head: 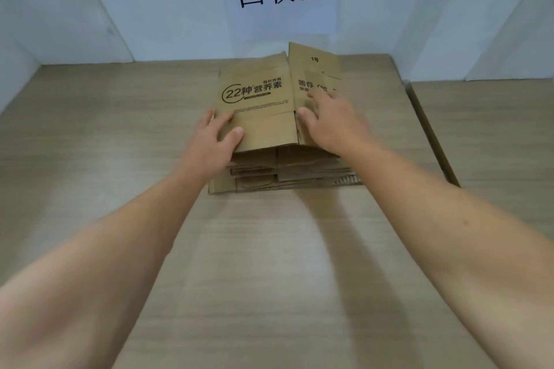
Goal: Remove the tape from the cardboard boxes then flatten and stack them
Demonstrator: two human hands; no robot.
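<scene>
Flattened cardboard boxes (284, 177) stacked at the middle of the worktop (90, 159), toward its far edge. Printed top box (260, 105) gripped at its near-left corner by left hand (212, 141), thumb on top, fingers along the edge. Right hand (332, 120) pressing its right half, fingers spread wide.
</scene>
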